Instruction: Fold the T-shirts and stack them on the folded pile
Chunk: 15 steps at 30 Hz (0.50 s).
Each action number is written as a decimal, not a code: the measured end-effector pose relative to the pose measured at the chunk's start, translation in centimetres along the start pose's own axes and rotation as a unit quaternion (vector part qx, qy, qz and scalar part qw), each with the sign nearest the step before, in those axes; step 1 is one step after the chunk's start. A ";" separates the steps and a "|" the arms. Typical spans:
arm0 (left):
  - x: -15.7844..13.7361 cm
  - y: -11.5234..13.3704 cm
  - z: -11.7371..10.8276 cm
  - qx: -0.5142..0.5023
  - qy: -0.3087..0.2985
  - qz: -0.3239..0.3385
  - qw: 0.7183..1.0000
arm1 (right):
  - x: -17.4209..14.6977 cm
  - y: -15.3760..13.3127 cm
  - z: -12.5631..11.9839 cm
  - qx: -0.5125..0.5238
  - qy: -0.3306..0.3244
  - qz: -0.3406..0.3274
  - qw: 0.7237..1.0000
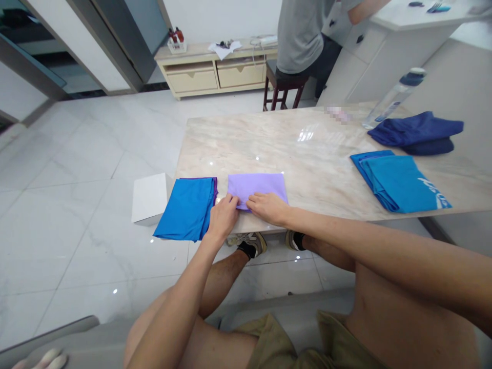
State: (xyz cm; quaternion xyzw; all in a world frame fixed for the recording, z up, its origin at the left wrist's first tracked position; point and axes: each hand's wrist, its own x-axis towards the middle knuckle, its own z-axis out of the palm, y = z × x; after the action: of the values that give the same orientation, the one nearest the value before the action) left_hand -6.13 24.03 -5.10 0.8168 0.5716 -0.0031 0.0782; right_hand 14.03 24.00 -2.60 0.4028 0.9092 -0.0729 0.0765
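Observation:
A folded lilac cloth (pixel 258 185) lies flat near the front edge of the pale marble table (pixel 246 138). At its lower left corner my left hand (pixel 224 215) is closed, with its fingertips pinching the near edge. My right hand (pixel 268 207) reaches in from the right and rests over the same edge, its fingers pressed together on the cloth and the thumb hidden. Just left of my left hand lies a folded blue cloth (pixel 186 209), partly hanging over the table's front edge. A strip of purple cloth (pixel 216 185) shows from under the blue one.
On the right lie a teal cloth with white lettering (pixel 400 182) and a crumpled navy cloth (pixel 417 132). Beyond them a clear bottle (pixel 395 97) stands. A white box (pixel 149 199) is left of the table. A person (pixel 302 38) sits on a dark stool (pixel 282 87) behind.

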 end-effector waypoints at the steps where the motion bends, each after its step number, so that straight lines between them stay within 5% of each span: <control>1: 0.0 0.0 0.0 0.005 -0.002 0.005 1.000 | -0.2 -0.1 0.1 0.000 -0.013 0.016 1.000; 6: -0.2 -0.1 0.2 0.032 0.002 0.026 0.999 | -1.8 -0.3 0.2 -0.003 -0.060 0.102 0.993; 15: -0.4 0.2 -0.1 0.081 -0.017 0.070 0.994 | -5.1 2.8 0.8 -0.004 -0.123 0.152 0.981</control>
State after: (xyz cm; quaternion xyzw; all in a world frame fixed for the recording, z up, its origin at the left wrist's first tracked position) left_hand -6.05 23.60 -4.97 0.8584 0.5092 -0.0580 0.0213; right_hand 19.56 22.02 -2.55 0.5241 0.8211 -0.1055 0.1997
